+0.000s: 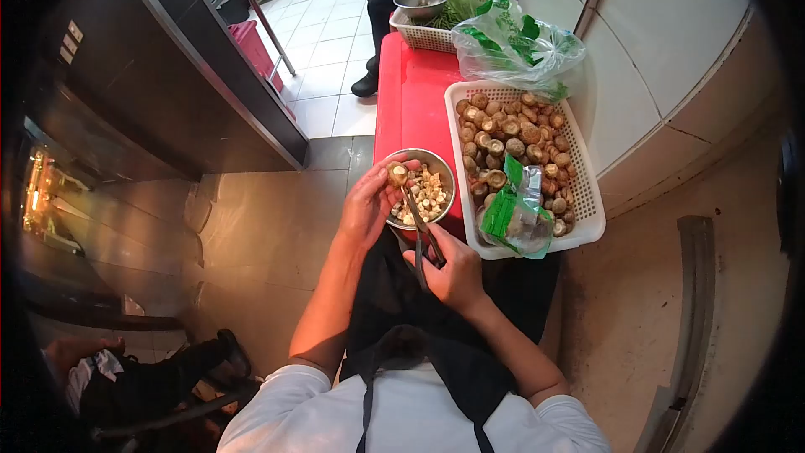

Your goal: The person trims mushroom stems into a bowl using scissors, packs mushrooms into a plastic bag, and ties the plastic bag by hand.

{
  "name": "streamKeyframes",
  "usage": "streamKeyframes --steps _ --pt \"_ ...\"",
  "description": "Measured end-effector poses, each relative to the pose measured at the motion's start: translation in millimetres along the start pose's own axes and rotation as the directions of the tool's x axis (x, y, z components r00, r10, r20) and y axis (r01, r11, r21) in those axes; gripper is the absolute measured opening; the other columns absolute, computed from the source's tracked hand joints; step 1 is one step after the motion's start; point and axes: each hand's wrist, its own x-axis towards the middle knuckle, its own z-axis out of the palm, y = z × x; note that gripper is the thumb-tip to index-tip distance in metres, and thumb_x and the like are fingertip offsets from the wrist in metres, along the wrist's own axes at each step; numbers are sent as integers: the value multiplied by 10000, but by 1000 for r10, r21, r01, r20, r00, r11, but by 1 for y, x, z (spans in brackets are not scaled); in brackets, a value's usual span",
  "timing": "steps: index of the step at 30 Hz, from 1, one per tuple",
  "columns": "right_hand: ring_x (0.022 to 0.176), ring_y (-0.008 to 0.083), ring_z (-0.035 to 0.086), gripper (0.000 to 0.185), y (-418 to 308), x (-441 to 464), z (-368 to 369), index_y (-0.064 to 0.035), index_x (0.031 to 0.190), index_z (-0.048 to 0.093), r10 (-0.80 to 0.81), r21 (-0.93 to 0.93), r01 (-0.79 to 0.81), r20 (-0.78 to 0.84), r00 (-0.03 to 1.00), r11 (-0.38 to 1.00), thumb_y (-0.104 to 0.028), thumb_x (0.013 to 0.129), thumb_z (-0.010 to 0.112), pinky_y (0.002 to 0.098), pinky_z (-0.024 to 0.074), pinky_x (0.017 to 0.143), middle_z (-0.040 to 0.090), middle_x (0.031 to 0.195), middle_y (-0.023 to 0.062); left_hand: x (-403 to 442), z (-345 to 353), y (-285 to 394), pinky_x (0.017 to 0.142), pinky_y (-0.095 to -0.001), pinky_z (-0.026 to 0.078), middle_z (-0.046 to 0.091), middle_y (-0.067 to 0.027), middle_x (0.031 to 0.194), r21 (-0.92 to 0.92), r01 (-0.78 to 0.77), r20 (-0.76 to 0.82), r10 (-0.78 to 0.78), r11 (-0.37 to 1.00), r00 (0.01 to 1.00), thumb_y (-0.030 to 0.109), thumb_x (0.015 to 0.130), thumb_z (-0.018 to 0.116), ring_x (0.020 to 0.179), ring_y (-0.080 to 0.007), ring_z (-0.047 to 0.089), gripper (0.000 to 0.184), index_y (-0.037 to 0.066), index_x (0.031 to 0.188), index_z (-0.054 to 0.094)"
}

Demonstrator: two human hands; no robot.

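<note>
Over the metal bowl's left side, my left hand [366, 202] is closed on a brown mushroom [397, 173], its pale underside facing up. My right hand [458, 273] grips a pair of dark-handled scissors [424, 245], whose blades point up to the mushroom. Below them the metal bowl [454, 187] holds many small pale cut pieces [430, 195]. Right of the bowl stands a white perforated basket [589, 193] full of whole brown mushrooms [509, 127]. A green and clear plastic bag [521, 216] lies on the mushrooms at the basket's near end.
The bowl and basket rest on a red surface [410, 109] beside a tiled wall [646, 75]. Farther back are a bag of green leaves [521, 42], another basket [428, 37] and a steel bowl [421, 2]. Another person [384, 0] sits at the far end; someone else [142, 377] is at lower left.
</note>
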Motion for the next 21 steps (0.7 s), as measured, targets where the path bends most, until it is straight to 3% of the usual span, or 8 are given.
streamKeyframes --steps 4,10,21 --pt "725 299 683 558 -8 5 0 -5 1232 619 10 -151 -9 9 1000 989 -311 818 833 408 529 629 695 861 124 -7 1 -3 1009 -348 519 640 -206 1320 61 -22 -1 22 998 1000 195 1085 405 1115 -199 660 442 -58 1442 467" --pt "725 334 662 545 5 2 8 -22 1246 621 -91 -325 87 4 996 942 -339 839 795 443 516 616 636 823 132 -18 2 -8 948 -298 505 685 -171 1252 232 21 -75 -3 972 997 226 1081 424 1098 -177 654 453 -66 1418 500" --pt "712 361 694 476 33 -8 42 18 1207 619 -17 -199 23 32 999 980 -288 872 761 449 539 626 678 763 180 -18 -33 -55 873 -272 502 706 -137 1211 383 8 -225 85 924 971 217 1070 464 969 -125 635 401 -26 1371 570"
